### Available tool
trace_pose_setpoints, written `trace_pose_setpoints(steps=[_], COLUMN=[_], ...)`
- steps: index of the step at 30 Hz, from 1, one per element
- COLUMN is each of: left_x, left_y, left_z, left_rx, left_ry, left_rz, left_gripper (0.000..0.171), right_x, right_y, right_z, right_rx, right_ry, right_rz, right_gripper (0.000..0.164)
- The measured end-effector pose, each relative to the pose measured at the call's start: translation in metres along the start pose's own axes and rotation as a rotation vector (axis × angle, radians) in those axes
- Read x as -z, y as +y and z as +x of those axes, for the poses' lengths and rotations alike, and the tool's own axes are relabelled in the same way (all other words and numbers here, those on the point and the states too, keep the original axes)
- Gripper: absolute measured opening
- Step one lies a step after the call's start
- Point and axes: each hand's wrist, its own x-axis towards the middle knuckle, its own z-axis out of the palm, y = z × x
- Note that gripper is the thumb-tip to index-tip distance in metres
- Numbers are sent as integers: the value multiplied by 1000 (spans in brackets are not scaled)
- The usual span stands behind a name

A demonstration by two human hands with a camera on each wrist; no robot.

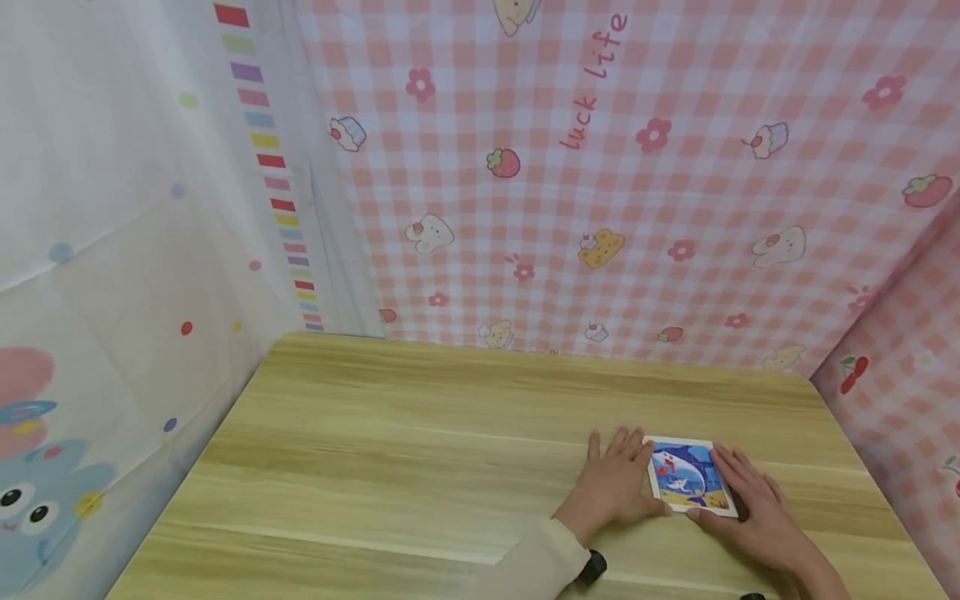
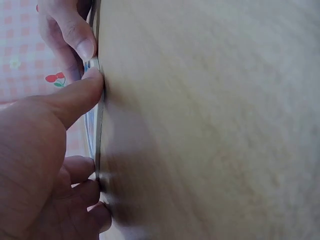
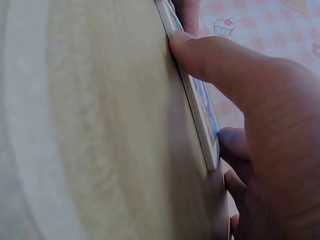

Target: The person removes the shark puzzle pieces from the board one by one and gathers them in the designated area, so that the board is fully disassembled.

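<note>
A small square picture board (image 1: 690, 475) lies flat on the right part of the table, printed with a blue sea scene and shark-like animals inside a pale border. It resembles a child's puzzle, but any seams are too small to tell. My left hand (image 1: 611, 483) holds it from the left, thumb at the near edge and fingers about the left side. From the right, my right hand (image 1: 761, 508) grips it, thumb on the near edge and fingers along the right side. In the right wrist view the right thumb (image 3: 215, 60) presses the board's thick pale edge (image 3: 200, 125).
The wood-grain table (image 1: 375, 467) stretches away to the left of the hands. Behind it hangs a pink checked cloth (image 1: 555, 208), with a white dotted cloth (image 1: 135, 208) on the left and another pink cloth (image 1: 907, 367) on the right.
</note>
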Motion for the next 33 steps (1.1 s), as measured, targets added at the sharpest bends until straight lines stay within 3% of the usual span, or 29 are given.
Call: trace_pose_setpoints(steps=[7, 22, 33], left_x=[-3, -7, -8], left_y=[-2, -13, -28], left_z=[0, -8, -23], left_rx=[21, -23, -25], left_ry=[-7, 14, 11], left_rz=[10, -2, 1], left_gripper=[93, 93, 93], right_x=[-2, -7, -16], right_y=[-6, -19, -34], right_z=[1, -2, 2], right_rx=[9, -41, -4], right_ry=[2, -34, -34], right_rz=[18, 41, 33], right_gripper=[100, 102, 100])
